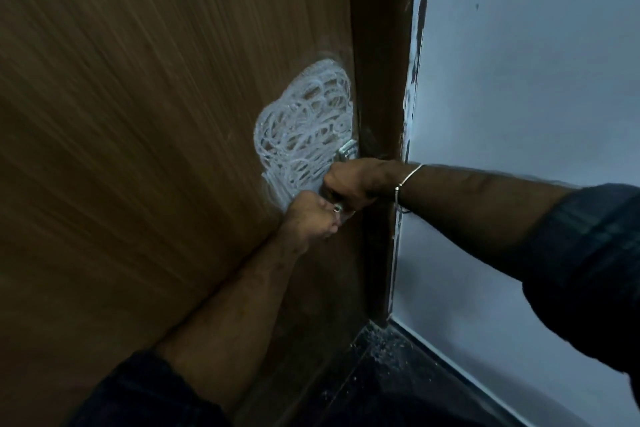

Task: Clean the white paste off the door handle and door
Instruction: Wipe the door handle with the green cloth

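White paste is scribbled in loops on the brown wooden door, close to its right edge. The metal door handle shows only at its top plate, smeared white. My right hand reaches in from the right, wearing a thin bangle, and is wrapped around the handle. My left hand comes up from below with its fingers curled, touching the right hand at the lower end of the handle. A small shiny piece shows at its fingers. What it holds, if anything, is hidden.
The dark door frame runs down right of the door. Beyond it is a pale blue-grey wall with chipped paint along the frame. A dark speckled floor lies at the bottom.
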A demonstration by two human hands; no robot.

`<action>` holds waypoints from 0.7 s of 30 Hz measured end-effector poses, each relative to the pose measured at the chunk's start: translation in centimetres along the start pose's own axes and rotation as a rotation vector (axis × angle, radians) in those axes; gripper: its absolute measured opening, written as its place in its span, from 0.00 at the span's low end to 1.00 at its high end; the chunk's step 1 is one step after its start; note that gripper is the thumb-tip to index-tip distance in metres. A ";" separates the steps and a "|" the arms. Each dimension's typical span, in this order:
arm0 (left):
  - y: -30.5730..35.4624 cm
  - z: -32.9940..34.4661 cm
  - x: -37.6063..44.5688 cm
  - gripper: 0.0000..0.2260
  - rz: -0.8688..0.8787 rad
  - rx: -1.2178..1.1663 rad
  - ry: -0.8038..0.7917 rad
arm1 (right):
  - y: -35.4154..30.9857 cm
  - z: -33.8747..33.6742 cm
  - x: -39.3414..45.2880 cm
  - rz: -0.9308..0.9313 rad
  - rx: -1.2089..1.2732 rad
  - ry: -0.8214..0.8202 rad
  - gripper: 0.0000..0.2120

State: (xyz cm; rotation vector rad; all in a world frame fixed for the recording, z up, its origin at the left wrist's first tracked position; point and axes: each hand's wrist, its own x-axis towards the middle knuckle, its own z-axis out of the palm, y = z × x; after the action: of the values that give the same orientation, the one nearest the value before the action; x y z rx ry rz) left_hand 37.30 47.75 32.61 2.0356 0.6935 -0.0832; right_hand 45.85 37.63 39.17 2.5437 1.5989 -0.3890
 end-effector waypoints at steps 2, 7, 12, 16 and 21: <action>0.6 -0.4 -0.3 0.07 -0.025 0.019 -0.008 | 0.0 0.8 0.1 -0.002 0.028 0.026 0.14; 2.2 -1.1 -0.8 0.06 -0.017 0.237 -0.055 | 1.5 1.4 0.7 -0.068 0.090 0.080 0.11; 2.9 -0.7 -0.6 0.09 0.079 0.483 -0.024 | 3.1 6.0 -0.7 -0.062 0.130 0.451 0.04; 3.0 -0.1 -0.8 0.09 0.124 0.500 0.050 | 1.2 10.9 -1.9 0.046 0.369 0.806 0.07; 3.4 0.8 -1.1 0.09 0.171 0.538 0.079 | -3.2 13.2 -1.1 0.410 1.049 1.057 0.08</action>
State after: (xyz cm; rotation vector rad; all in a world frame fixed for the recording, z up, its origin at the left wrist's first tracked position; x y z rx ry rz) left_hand 38.30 45.28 35.19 2.6182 0.5823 -0.0979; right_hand 40.44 35.11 26.96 4.2550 1.0185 0.3740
